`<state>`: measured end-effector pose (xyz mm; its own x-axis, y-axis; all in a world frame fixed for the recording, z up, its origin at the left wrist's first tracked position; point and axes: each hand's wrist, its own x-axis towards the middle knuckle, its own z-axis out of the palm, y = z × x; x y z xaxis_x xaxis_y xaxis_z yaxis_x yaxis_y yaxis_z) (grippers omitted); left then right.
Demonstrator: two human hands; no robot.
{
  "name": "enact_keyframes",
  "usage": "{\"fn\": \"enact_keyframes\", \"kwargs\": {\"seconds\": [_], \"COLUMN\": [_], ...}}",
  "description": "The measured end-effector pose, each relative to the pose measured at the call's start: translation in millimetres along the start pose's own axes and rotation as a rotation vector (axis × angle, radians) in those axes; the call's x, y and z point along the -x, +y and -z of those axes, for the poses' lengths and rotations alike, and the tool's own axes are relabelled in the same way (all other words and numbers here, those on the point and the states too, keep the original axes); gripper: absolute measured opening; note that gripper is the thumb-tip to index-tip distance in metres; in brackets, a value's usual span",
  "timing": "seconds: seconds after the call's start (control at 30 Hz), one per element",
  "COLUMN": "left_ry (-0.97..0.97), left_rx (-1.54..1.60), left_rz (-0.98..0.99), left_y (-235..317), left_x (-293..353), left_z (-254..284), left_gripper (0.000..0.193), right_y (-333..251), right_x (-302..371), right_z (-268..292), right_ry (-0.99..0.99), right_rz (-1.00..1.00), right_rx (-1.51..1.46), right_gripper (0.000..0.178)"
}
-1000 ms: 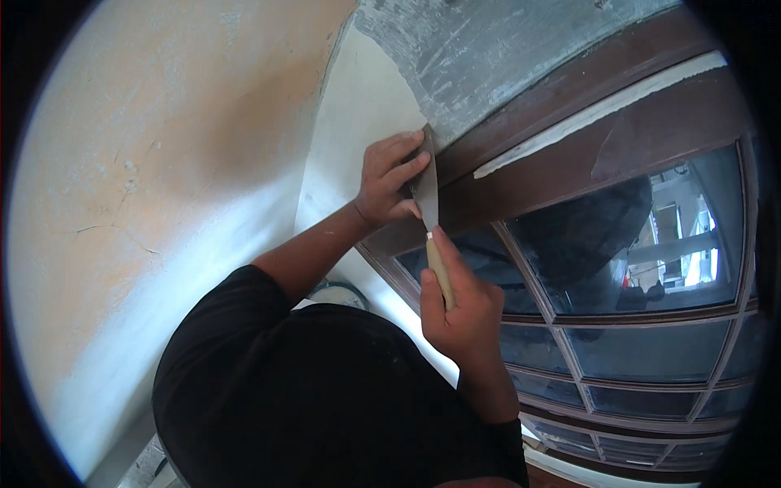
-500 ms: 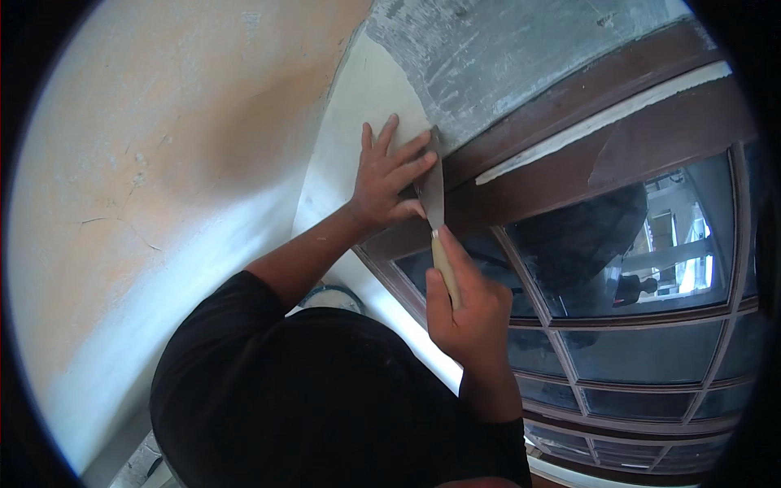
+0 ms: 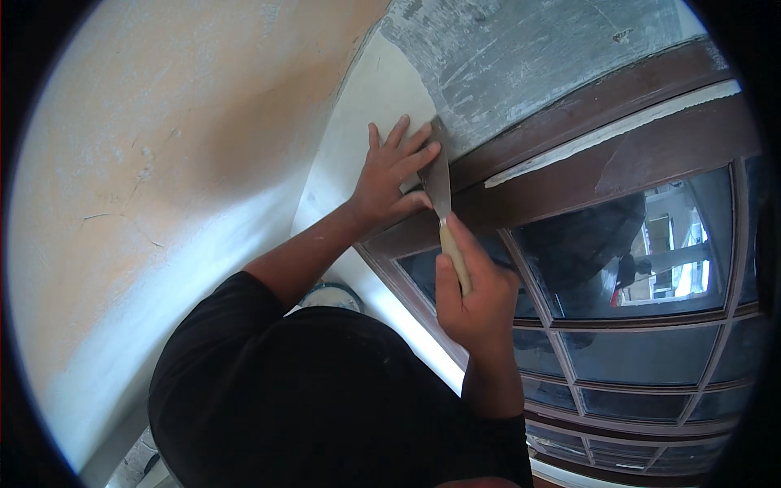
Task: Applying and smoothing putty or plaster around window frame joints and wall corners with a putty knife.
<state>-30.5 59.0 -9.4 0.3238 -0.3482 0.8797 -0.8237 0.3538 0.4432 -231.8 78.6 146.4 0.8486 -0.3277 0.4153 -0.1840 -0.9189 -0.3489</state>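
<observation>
My right hand (image 3: 478, 297) is wrapped round the pale handle of a putty knife (image 3: 439, 179). Its metal blade lies against the wall just above the brown window frame (image 3: 561, 167), where pale filler (image 3: 389, 85) meets bare grey plaster (image 3: 521, 65). With fingers spread, my left hand (image 3: 394, 175) reaches over the filler, and its fingertips touch the left side of the blade. Whether the left palm rests on the wall I cannot tell. The blade's far tip sits close to the index fingertip.
A peach and white wall (image 3: 122, 203) meets the filled strip at a corner on the left. Glass panes (image 3: 634, 244) in brown bars fill the right side. A strip of white paper or filler (image 3: 610, 134) runs along the frame. Below my left arm stands a round bucket (image 3: 329, 298).
The putty knife and both hands hold nearly the same place on the wall. The knife and right hand appear slightly further right, while the whole view has shifted a little.
</observation>
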Motion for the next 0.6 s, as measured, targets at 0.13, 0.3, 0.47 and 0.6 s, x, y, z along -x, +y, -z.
{"fn": "enact_keyframes", "kwargs": {"seconds": [0.13, 0.3, 0.47, 0.6], "left_ry": [-0.002, 0.019, -0.021, -0.021], "left_rx": [0.03, 0.062, -0.057, -0.043], "left_rz": [0.022, 0.035, 0.036, 0.029], "left_y": [-2.2, -2.9, -7.1, -4.9], "left_x": [-3.9, -4.9, -6.5, -3.0], "left_z": [2.7, 4.1, 8.1, 8.0], "left_gripper": [0.079, 0.079, 0.079, 0.08], "right_y": [-1.3, -2.8, -4.9, -3.8], "right_x": [-4.1, -7.3, -8.6, -5.1], "right_z": [-2.6, -6.5, -5.4, -10.5], "right_ry": [0.011, 0.016, -0.043, 0.0], "right_rz": [0.014, 0.027, -0.022, 0.026], "right_rx": [0.014, 0.026, 0.071, 0.02], "right_gripper": [0.044, 0.044, 0.046, 0.046]}}
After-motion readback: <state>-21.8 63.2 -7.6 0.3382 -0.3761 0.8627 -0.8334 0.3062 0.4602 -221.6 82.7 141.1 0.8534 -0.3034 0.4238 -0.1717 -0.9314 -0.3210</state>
